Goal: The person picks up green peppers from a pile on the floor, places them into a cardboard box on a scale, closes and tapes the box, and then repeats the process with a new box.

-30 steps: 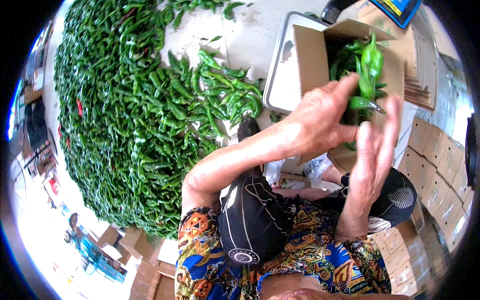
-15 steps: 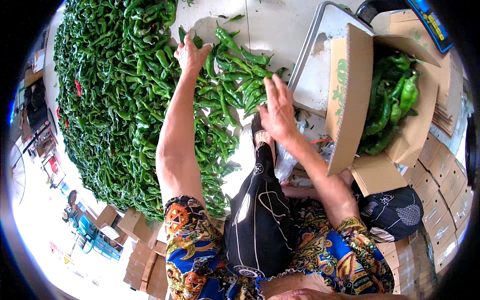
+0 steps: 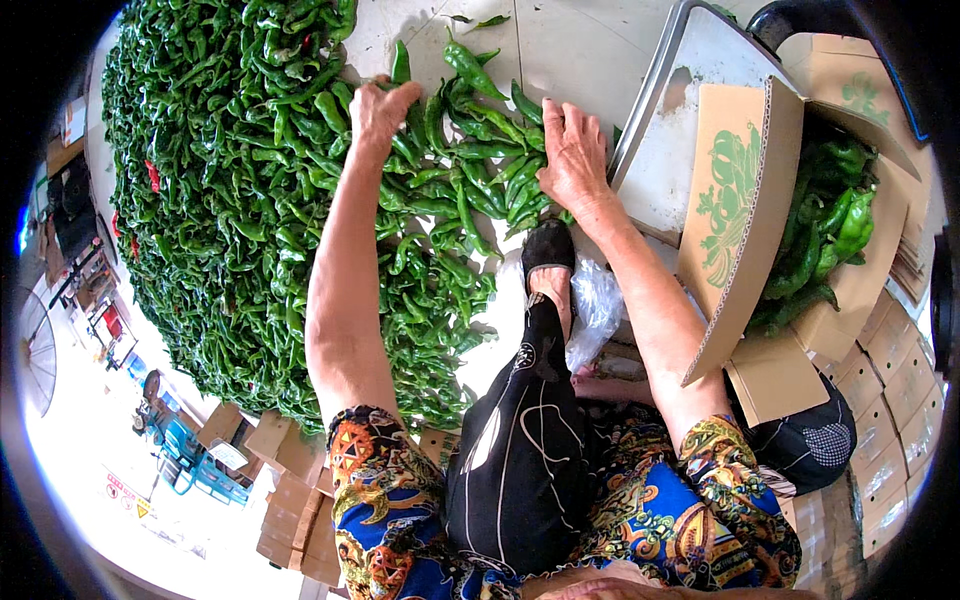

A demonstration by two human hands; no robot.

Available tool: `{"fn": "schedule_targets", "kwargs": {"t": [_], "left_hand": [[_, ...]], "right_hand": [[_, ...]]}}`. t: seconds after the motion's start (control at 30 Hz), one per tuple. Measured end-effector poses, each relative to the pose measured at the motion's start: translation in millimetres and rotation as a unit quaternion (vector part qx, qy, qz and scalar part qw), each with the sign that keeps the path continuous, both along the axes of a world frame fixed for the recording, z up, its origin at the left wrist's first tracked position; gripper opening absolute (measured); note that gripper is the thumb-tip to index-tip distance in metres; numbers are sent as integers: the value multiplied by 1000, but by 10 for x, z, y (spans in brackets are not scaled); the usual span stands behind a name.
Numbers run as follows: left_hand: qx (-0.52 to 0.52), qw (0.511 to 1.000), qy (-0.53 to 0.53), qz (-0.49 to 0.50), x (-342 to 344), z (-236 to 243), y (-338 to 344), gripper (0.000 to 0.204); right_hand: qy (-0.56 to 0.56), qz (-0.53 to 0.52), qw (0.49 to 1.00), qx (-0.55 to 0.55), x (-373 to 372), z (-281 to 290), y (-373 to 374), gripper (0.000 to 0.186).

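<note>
A broad heap of long green peppers (image 3: pixel 230 200) covers the left side and spreads in a thinner layer toward the middle. At this layer's far left edge, my left hand (image 3: pixel 376 115) is curled with its fingertips hidden. One green pepper (image 3: pixel 401 64) sticks up between its thumb and fingers and looks gripped. My right hand (image 3: pixel 577 155) rests open at the right edge of the loose peppers (image 3: pixel 500 150), its fingers apart and slightly bent.
To the right, an open cardboard box (image 3: pixel 735 200) holds more green peppers (image 3: pixel 825 230), beside a grey-rimmed white tray (image 3: pixel 690 110). My shod foot (image 3: pixel 548 250) stands below the loose peppers, next to a clear plastic bag (image 3: pixel 597 310). Stacked cartons (image 3: pixel 885 430) line the lower right.
My left hand has curled in from a more stretched pose. The right hand has moved slightly right and farther away, along the peppers' edge. The view has shifted a little.
</note>
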State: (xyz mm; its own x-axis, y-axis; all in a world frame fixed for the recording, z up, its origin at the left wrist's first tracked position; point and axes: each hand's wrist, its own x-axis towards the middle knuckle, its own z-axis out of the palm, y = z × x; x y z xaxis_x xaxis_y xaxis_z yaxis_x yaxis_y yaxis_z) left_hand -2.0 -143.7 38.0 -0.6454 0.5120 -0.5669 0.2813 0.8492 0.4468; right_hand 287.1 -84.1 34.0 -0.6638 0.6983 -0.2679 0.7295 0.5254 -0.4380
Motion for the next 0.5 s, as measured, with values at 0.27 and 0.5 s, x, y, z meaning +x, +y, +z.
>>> {"fn": "schedule_targets", "kwargs": {"t": [0.27, 0.5], "left_hand": [[47, 987, 124, -92, 685, -83, 117, 85], [27, 966, 191, -174, 786, -145, 24, 105]], "right_hand": [[33, 4, 999, 2, -47, -150, 95, 47], [-48, -2, 984, -174, -137, 17, 211, 47]]}}
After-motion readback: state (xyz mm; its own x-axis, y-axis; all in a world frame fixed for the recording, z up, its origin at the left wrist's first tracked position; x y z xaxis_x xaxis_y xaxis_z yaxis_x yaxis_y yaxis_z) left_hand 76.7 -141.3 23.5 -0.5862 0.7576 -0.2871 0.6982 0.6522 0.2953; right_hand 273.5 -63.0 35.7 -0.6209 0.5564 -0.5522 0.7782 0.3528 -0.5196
